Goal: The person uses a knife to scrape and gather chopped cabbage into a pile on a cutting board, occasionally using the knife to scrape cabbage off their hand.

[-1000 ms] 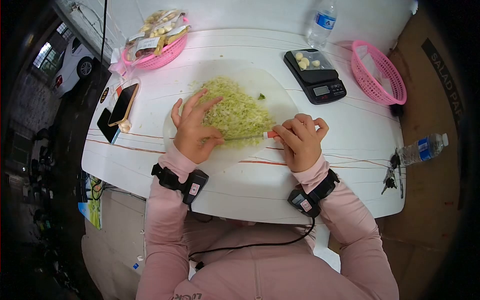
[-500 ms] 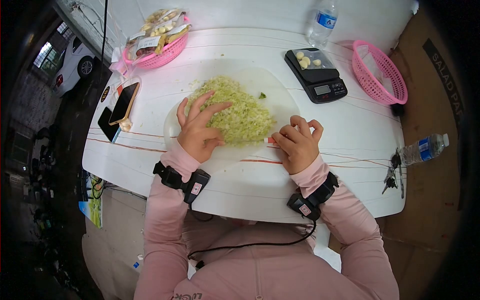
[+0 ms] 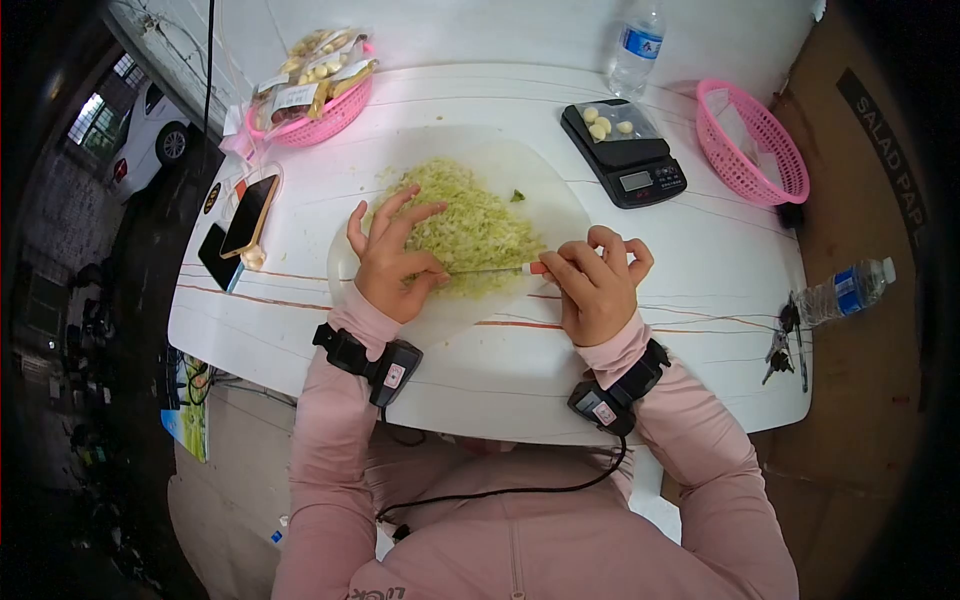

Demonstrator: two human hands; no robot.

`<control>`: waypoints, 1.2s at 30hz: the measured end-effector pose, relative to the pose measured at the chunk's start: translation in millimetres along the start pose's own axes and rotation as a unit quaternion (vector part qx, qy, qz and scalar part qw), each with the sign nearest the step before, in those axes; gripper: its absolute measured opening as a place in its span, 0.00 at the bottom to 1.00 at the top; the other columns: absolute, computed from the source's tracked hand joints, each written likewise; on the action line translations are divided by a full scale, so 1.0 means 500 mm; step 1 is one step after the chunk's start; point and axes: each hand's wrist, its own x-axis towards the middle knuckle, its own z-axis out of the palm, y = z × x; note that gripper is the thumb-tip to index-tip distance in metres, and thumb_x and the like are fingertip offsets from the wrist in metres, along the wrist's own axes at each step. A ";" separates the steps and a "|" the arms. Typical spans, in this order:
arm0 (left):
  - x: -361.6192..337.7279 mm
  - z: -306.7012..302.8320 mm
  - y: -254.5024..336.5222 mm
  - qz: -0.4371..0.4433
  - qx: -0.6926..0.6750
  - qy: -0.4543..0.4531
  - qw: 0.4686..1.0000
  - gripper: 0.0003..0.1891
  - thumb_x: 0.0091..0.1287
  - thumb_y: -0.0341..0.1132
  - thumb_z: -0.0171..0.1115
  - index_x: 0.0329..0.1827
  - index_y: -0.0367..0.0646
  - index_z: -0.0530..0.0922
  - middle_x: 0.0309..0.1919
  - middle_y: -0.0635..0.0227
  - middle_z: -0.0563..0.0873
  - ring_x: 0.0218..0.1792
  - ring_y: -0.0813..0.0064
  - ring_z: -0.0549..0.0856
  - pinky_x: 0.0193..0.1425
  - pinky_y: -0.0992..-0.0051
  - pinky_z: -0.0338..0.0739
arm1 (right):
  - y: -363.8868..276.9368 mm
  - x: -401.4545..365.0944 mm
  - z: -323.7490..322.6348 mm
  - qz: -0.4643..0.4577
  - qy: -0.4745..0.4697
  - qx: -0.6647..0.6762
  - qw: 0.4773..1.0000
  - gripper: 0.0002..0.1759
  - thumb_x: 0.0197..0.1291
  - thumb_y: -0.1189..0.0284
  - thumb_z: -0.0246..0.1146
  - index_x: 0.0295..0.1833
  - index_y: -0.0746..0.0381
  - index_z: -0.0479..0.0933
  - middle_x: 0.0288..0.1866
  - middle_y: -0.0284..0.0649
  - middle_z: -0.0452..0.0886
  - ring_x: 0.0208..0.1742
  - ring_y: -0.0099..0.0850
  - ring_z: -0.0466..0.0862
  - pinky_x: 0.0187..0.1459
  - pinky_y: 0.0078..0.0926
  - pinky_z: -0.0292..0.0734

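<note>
Finely chopped pale green vegetable, cabbage-like (image 3: 475, 222), lies heaped on a translucent white cutting board (image 3: 555, 190). A knife (image 3: 535, 268) with a red and white handle lies across the near edge of the heap, its thin blade running left. Closed around the handle is my right hand (image 3: 598, 285), just off the board's right side. My left hand (image 3: 390, 258) pinches the blade's tip end between thumb and forefinger, while its other fingers spread over the heap's left side. A small dark green leaf piece (image 3: 517, 196) sits on the board beyond the heap.
A black kitchen scale (image 3: 640, 165) carries a bag of peeled garlic cloves (image 3: 610, 122). Pink baskets (image 3: 755, 150) stand at the back right and back left. Bottles (image 3: 637, 50), keys (image 3: 779, 352) and phones (image 3: 248, 215) lie or stand around the table.
The knife's handle has risen slightly with my right hand, and more of the blade shows above the chopped vegetable. My left hand stays nearly in place. The whole view has shifted a little.
</note>
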 end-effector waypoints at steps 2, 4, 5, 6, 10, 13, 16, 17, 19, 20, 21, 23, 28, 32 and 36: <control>-0.001 0.004 0.001 -0.006 0.002 0.000 1.000 0.05 0.44 0.32 0.73 0.20 0.52 0.82 0.64 0.64 0.79 0.74 0.52 0.64 0.75 0.47 0.36 | 0.009 -0.006 0.007 0.002 -0.027 -0.004 1.000 0.14 0.46 0.77 0.67 0.42 0.55 0.81 0.40 0.28 0.78 0.54 0.35 0.75 0.57 0.46 0.55; 0.002 0.005 0.003 -0.003 0.008 -0.004 1.000 0.06 0.44 0.31 0.72 0.20 0.52 0.82 0.64 0.65 0.79 0.74 0.52 0.64 0.75 0.47 0.36 | 0.014 -0.013 0.014 0.006 -0.057 -0.007 0.998 0.14 0.46 0.77 0.67 0.42 0.55 0.81 0.40 0.28 0.78 0.55 0.35 0.74 0.57 0.47 0.55; 0.002 0.006 0.004 0.000 0.015 -0.006 1.000 0.06 0.44 0.31 0.72 0.20 0.52 0.82 0.63 0.66 0.79 0.74 0.52 0.64 0.75 0.46 0.36 | 0.016 -0.016 0.016 0.015 -0.078 -0.004 0.997 0.13 0.47 0.77 0.66 0.41 0.55 0.81 0.40 0.28 0.78 0.55 0.35 0.74 0.58 0.48 0.55; 0.002 0.009 0.004 -0.001 0.014 -0.007 1.000 0.06 0.44 0.31 0.72 0.20 0.52 0.82 0.63 0.66 0.79 0.74 0.52 0.64 0.75 0.46 0.36 | 0.016 -0.018 0.018 0.023 -0.099 -0.001 0.995 0.12 0.47 0.77 0.66 0.41 0.55 0.81 0.39 0.29 0.78 0.56 0.35 0.74 0.59 0.49 0.55; 0.002 0.010 0.004 -0.011 0.023 -0.007 1.000 0.05 0.45 0.31 0.72 0.20 0.52 0.82 0.63 0.68 0.79 0.75 0.52 0.63 0.75 0.47 0.36 | 0.019 -0.023 0.031 0.021 -0.098 -0.022 0.995 0.11 0.49 0.76 0.65 0.40 0.55 0.82 0.39 0.29 0.78 0.56 0.34 0.74 0.59 0.49 0.55; 0.001 0.004 0.005 -0.010 0.028 -0.009 1.000 0.06 0.45 0.31 0.72 0.20 0.52 0.82 0.64 0.68 0.79 0.75 0.52 0.63 0.75 0.47 0.35 | 0.014 -0.016 0.028 0.022 -0.075 -0.002 0.997 0.11 0.48 0.77 0.65 0.40 0.55 0.81 0.39 0.30 0.78 0.55 0.33 0.74 0.59 0.48 0.56; 0.000 -0.010 0.009 -0.014 -0.001 0.007 1.000 0.07 0.44 0.30 0.72 0.19 0.52 0.81 0.63 0.70 0.79 0.75 0.53 0.63 0.74 0.45 0.35 | 0.001 -0.001 0.013 0.024 -0.029 0.037 0.999 0.11 0.48 0.77 0.66 0.39 0.55 0.81 0.39 0.30 0.77 0.54 0.33 0.75 0.58 0.47 0.56; 0.001 -0.013 0.010 -0.021 -0.026 0.020 0.999 0.08 0.44 0.28 0.72 0.18 0.52 0.80 0.63 0.71 0.80 0.74 0.53 0.63 0.74 0.42 0.36 | 0.000 -0.002 0.012 0.016 -0.027 0.042 0.999 0.11 0.47 0.77 0.67 0.39 0.55 0.81 0.39 0.30 0.77 0.54 0.33 0.75 0.58 0.47 0.56; -0.003 -0.005 0.003 -0.022 -0.029 0.002 0.999 0.08 0.44 0.28 0.72 0.17 0.52 0.80 0.63 0.71 0.80 0.75 0.54 0.63 0.74 0.43 0.36 | 0.002 -0.007 0.011 0.009 -0.027 0.046 0.999 0.12 0.47 0.78 0.67 0.39 0.55 0.81 0.39 0.30 0.77 0.53 0.33 0.75 0.57 0.47 0.56; -0.004 -0.002 0.000 -0.024 -0.032 -0.014 0.999 0.08 0.43 0.28 0.72 0.17 0.52 0.80 0.62 0.72 0.80 0.75 0.54 0.63 0.74 0.43 0.36 | 0.007 -0.013 0.014 0.007 -0.058 0.038 0.998 0.12 0.46 0.77 0.68 0.39 0.56 0.81 0.39 0.30 0.77 0.53 0.33 0.75 0.58 0.47 0.56; -0.003 0.000 0.001 -0.024 -0.032 -0.015 0.999 0.08 0.43 0.28 0.72 0.17 0.52 0.80 0.62 0.72 0.80 0.75 0.54 0.63 0.74 0.43 0.36 | 0.010 -0.017 0.016 0.004 -0.088 0.031 0.996 0.12 0.46 0.77 0.68 0.39 0.56 0.81 0.39 0.30 0.77 0.53 0.33 0.75 0.58 0.47 0.55; -0.001 0.002 0.002 -0.007 -0.017 -0.019 1.000 0.08 0.43 0.29 0.73 0.17 0.52 0.81 0.63 0.72 0.80 0.74 0.54 0.63 0.74 0.43 0.35 | 0.012 -0.019 0.018 0.002 -0.096 0.029 0.995 0.12 0.46 0.77 0.68 0.39 0.56 0.81 0.39 0.30 0.77 0.53 0.32 0.75 0.58 0.47 0.55; -0.002 -0.007 0.010 -0.016 -0.009 -0.021 1.000 0.07 0.43 0.29 0.73 0.18 0.52 0.82 0.63 0.71 0.79 0.75 0.54 0.63 0.74 0.43 0.35 | 0.010 -0.020 0.023 0.004 -0.102 0.036 0.994 0.11 0.48 0.76 0.68 0.40 0.56 0.80 0.38 0.30 0.77 0.52 0.31 0.75 0.57 0.47 0.55; 0.003 -0.028 0.007 -0.026 -0.025 0.039 0.999 0.04 0.47 0.33 0.72 0.21 0.51 0.83 0.63 0.66 0.79 0.74 0.55 0.64 0.75 0.47 0.36 | 0.009 -0.005 0.005 0.014 -0.047 0.060 0.997 0.11 0.51 0.76 0.67 0.42 0.56 0.80 0.38 0.31 0.76 0.49 0.32 0.76 0.55 0.44 0.55; 0.001 -0.038 -0.009 -0.031 -0.060 0.082 0.994 0.04 0.51 0.35 0.70 0.22 0.50 0.83 0.63 0.64 0.79 0.74 0.55 0.65 0.75 0.50 0.38 | 0.007 -0.004 -0.002 0.028 -0.057 0.083 0.994 0.12 0.50 0.77 0.67 0.43 0.56 0.79 0.38 0.31 0.76 0.48 0.32 0.76 0.55 0.43 0.54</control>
